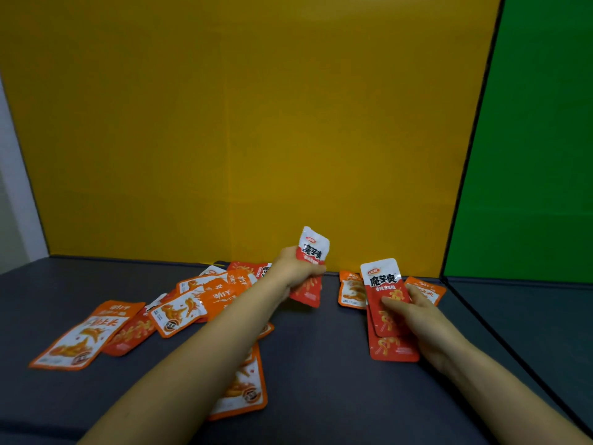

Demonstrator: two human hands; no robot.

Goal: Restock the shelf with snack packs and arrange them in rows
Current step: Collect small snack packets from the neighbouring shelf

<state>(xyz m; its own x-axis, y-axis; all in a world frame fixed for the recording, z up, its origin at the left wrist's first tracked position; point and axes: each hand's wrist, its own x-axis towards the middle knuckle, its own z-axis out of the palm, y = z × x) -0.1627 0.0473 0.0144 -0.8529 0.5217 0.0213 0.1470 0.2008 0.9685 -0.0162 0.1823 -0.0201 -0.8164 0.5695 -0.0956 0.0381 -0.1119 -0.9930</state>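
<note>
Closest in, below the left grip and half hidden under that forearm, an orange pack (245, 388) lies flat on the dark shelf floor (321, 374). Far out to the left of that grip lies a large orange pack (80, 335), also flat, with a red one tucked against its right edge.

The right hand (420, 319) holds the top red pack (383, 284) with the thumb pressed on its printed front and the fingers curled behind, so the grip is closed on it. Directly under this grip a second red pack (393, 350) sticks out toward the camera. I cannot tell whether the hand holds it too or it rests on the shelf.

Just left of the left wrist sits a loose heap of orange packs (199, 297), overlapping at odd angles. The left hand (293, 271) is closed round the middle of the lifted red pack (313, 248), whose white top pokes out above the fist and whose red end hangs below.

Just behind the right grip, two small orange packs (351, 290) lie either side of it, near the back edge. Beyond both grips stands the yellow back wall (224, 123), with a green side panel (529, 139) to the right
</note>
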